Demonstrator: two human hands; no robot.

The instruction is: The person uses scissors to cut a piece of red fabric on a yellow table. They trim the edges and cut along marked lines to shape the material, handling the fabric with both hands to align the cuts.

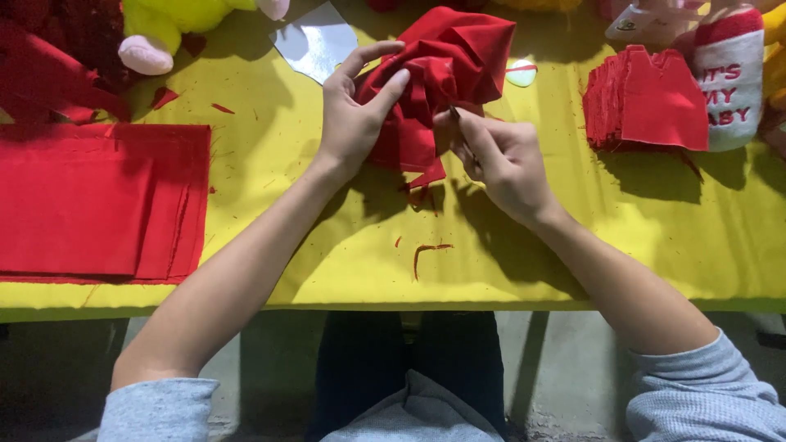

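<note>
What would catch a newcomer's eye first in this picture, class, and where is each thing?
First, the bunched red cloth at top centre, gripped by the left hand, while the right hand pinches its lower edge with a small tool, too thin to identify. All of it lies on a bright yellow table. A flat pile of red fabric sits at the left, and a stack of cut red pieces at the upper right.

Looks like a small soft-toy sewing workshop. Shown by a worktable draped in yellow cloth, a flat pile of red fabric sheets at one side, a neat stack of identical red cut pieces at the other, a yellow plush toy at the back edge, red threads and snippets strewn across the top, bare concrete floor underneath.
</note>
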